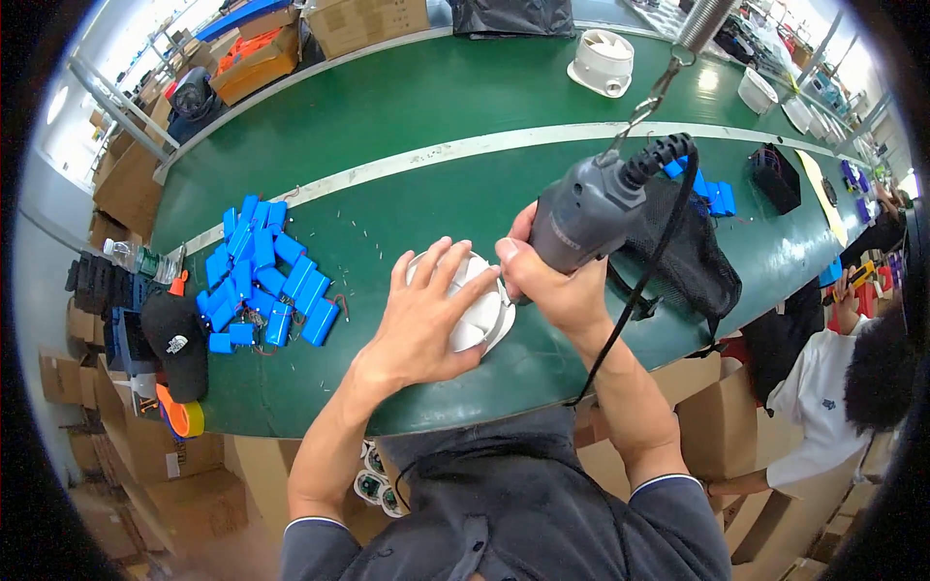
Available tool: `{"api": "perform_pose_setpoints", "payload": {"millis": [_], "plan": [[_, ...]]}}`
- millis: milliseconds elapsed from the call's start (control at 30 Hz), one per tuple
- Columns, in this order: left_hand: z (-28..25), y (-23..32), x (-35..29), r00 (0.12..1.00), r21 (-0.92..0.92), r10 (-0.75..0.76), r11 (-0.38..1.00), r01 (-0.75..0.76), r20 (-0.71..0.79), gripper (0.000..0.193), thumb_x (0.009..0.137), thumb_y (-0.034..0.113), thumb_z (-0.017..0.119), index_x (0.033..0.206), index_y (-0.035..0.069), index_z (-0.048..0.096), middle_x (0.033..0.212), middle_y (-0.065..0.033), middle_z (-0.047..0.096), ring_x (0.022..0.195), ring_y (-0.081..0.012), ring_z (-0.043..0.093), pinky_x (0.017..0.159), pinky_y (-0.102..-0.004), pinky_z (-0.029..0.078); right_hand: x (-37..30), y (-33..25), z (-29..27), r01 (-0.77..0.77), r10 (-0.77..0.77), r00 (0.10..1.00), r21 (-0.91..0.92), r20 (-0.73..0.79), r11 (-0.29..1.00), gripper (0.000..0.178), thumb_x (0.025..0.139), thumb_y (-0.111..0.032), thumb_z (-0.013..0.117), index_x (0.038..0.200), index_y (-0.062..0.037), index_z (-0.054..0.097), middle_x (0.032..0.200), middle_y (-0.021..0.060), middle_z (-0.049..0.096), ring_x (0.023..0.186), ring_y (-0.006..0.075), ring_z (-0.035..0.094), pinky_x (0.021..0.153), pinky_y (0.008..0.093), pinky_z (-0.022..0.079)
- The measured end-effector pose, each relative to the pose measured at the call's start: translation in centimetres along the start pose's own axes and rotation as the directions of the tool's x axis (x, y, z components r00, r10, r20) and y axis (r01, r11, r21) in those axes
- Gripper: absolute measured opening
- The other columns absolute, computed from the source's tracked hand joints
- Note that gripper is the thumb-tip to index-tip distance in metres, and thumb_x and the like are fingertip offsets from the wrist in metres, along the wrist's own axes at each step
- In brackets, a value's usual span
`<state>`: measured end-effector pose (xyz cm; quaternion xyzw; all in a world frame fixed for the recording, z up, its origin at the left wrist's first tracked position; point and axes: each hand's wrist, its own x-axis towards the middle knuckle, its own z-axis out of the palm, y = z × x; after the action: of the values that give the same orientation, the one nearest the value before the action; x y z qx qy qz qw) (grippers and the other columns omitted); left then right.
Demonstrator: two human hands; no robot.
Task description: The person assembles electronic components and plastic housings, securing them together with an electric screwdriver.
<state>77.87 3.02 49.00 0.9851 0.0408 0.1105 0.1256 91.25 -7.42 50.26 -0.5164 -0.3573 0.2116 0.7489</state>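
My left hand spreads over a round white plastic fan housing near the front edge of the green bench, its fingers across the top and its thumb along the near side. Wrapped around a dark grey electric screwdriver is my right hand. The tool hangs from a metal spring and tilts down toward the housing's right side. My fingers hide its tip, so contact with the housing cannot be made out. A pile of blue battery packs lies to the left of my left hand.
The screwdriver's black cable loops past my right forearm. A black mesh bag lies at right. Another white housing stands at the back. A black cap and clear bottle are at the left edge. A co-worker sits at right.
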Motion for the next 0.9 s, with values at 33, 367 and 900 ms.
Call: {"api": "perform_pose_setpoints", "payload": {"millis": [33, 367, 900], "plan": [[0.0, 0.0, -0.1, 1.0, 0.009, 0.003, 1.0, -0.004, 0.014, 0.078, 0.057, 0.031, 0.071, 0.128, 0.017, 0.043, 0.131, -0.021, 0.035, 0.124, -0.0383, 0.031, 0.099, -0.0554, 0.023, -0.1, -0.1, 0.1, 0.032, -0.033, 0.999, -0.021, -0.006, 0.999, 0.014, 0.073, 0.0, 0.062, 0.082, -0.0022, 0.051, 0.067, 0.0028, 0.054, 0.051, 0.0085, 0.053, 0.046, 0.0219, 0.044], [-3.8, -2.8, -0.4, 0.909, -0.153, 0.148, 0.984, -0.094, 0.39, 0.094, 0.059, 0.024, 0.075, 0.138, 0.015, 0.025, 0.14, -0.0249, 0.019, 0.128, -0.0426, 0.022, 0.102, -0.0509, 0.027, -2.0, -3.5, -0.3, 0.132, -0.132, 0.991, 0.021, 0.009, 0.991, 0.024, 0.069, -0.001, 0.061, 0.088, -0.0026, 0.046, 0.073, 0.0097, 0.053, 0.053, 0.0131, 0.051, 0.047, 0.0239, 0.045], [-2.7, 1.2, -0.5, 0.951, 0.146, -0.2, 0.975, 0.169, 0.235, 0.081, 0.06, 0.043, 0.074, 0.131, 0.022, 0.04, 0.105, -0.0231, 0.044, 0.09, -0.0396, 0.046, 0.076, -0.0464, 0.046, -4.6, -2.6, -0.4, -0.026, 0.01, 0.993, 0.139, 0.119, 0.99, 0.02, 0.072, -0.001, 0.06, 0.087, -0.0038, 0.047, 0.074, 0.007, 0.053, 0.059, 0.0104, 0.049, 0.054, 0.024, 0.043]]}}
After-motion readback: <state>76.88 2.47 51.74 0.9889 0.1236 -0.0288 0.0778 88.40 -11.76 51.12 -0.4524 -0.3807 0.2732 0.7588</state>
